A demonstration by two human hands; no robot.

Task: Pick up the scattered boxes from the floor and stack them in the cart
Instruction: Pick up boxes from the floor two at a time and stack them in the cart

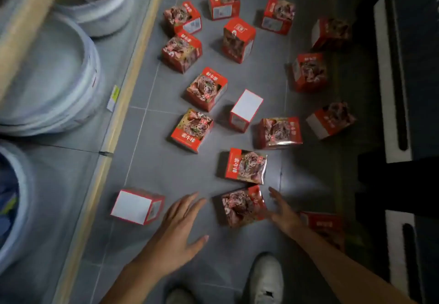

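You are reaching down over a grey tiled floor (pixel 166 166) with both hands spread and holding nothing, your left hand (pixel 183 227) and right hand (pixel 282 213) flanking the nearest red printed cardboard box (pixel 242 205), which is lying tilted between them. Press both palms squarely on opposite sides before lifting. The cart is not showing.

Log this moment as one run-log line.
phase: reach | left hand: open, beside nearest box | right hand: open, at its right side | boxes on floor | cart: unseen
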